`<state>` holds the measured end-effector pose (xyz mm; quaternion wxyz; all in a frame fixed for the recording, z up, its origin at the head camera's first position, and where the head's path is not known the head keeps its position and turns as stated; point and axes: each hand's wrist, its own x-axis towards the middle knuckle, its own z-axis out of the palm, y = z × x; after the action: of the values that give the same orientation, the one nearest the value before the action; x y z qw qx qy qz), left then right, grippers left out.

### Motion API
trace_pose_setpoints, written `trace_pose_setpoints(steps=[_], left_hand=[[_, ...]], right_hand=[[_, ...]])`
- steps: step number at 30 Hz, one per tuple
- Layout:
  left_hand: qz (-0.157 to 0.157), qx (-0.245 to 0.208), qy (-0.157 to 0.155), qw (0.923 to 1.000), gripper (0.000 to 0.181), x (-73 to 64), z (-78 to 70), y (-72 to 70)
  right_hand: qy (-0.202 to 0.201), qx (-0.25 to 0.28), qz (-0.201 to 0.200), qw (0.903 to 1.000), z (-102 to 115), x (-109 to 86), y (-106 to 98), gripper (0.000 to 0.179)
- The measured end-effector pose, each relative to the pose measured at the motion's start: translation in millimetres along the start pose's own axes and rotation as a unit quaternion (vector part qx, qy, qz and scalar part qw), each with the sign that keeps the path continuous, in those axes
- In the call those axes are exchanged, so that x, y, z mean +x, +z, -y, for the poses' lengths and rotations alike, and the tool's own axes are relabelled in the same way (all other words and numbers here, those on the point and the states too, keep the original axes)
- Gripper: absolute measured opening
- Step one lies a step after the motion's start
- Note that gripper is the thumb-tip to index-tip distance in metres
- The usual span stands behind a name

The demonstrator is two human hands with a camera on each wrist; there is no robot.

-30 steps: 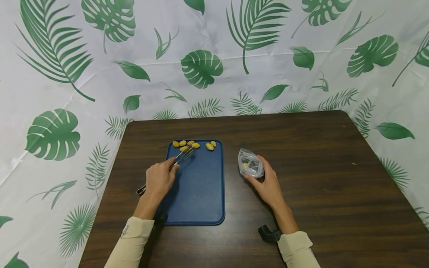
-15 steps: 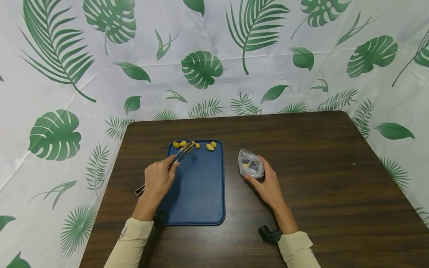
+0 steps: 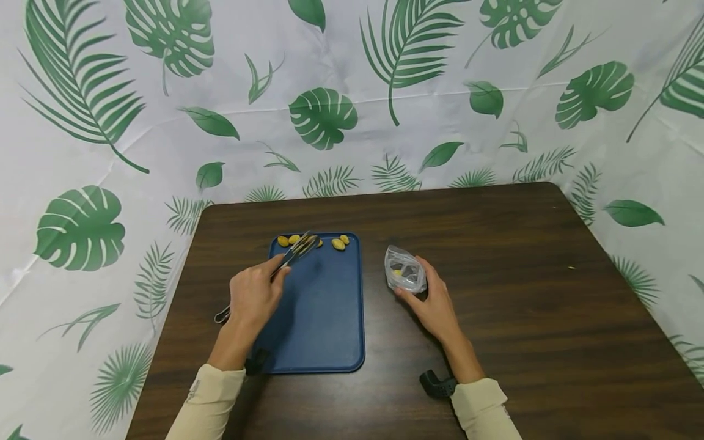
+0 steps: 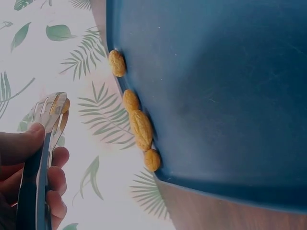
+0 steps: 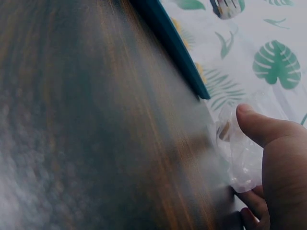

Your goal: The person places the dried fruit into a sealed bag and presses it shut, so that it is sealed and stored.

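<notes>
Yellow oval pieces [image 3: 338,244] lie in a blue tray [image 3: 316,327] — a shallow rectangle with a raised rim, set on a dark wood-grained table [image 3: 522,305]. They line the tray's far edge, some touching one another and some apart; the tongs partly hide those near the middle of the row. Between the tray and the viewer, the bare floor of the tray shows blue. The left grip [image 3: 254,296] is closed round metal tongs [image 3: 300,247], whose heads are above the far end of the tray. A single piece [image 4: 65,106] is pinched between those heads, as the left wrist view shows. To the right of the tray, and apart from it, a clear plastic bag [image 3: 409,275] stands on the table, its mouth gaping upward. Inside it a small yellow item [image 3: 397,273] is visible — the crumpled film obscures any exact count. The right grip [image 3: 431,305] clasps the bag, thumb on the near side and fingers round the right side. Behind the table hangs a white cloth [image 3: 242,168] printed with green leaves.
</notes>
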<state>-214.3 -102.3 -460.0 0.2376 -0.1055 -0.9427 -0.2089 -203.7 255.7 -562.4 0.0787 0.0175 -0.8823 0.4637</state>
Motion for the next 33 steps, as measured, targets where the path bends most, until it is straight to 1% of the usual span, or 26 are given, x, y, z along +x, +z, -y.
trace_pose_setpoints(steps=[10, 14, 18, 22, 29, 33], left_hand=[[0.003, -0.008, 0.012, 0.9999, 0.032, 0.9, -6.0, -2.6], [-0.008, -0.009, 0.021, 0.9997, 0.033, 0.8, -7.4, -1.5], [-0.018, -0.021, 0.026, 0.9993, 0.033, 0.7, -8.9, 0.2], [-0.012, -0.029, 0.027, 0.9991, 0.033, 0.8, -11.9, 1.2], [-0.002, -0.035, 0.040, 0.9986, 0.033, 1.5, -17.9, 2.4], [-0.003, -0.036, 0.045, 0.9983, 0.033, 2.0, -20.3, 3.5]], right_hand=[[-0.002, 0.002, -0.005, 1.0000, -0.8, -0.3, 1.3, 0.086], [-0.005, 0.003, -0.005, 1.0000, -1.1, 0.1, 1.3, 0.086], [-0.003, 0.004, -0.004, 1.0000, -1.0, 0.2, 1.2, 0.086], [0.000, 0.003, -0.003, 1.0000, -0.8, 0.2, 1.2, 0.086], [-0.001, 0.001, -0.004, 1.0000, -0.8, 0.1, 1.4, 0.086], [0.002, 0.000, -0.003, 1.0000, -0.4, 0.0, 0.8, 0.086]])
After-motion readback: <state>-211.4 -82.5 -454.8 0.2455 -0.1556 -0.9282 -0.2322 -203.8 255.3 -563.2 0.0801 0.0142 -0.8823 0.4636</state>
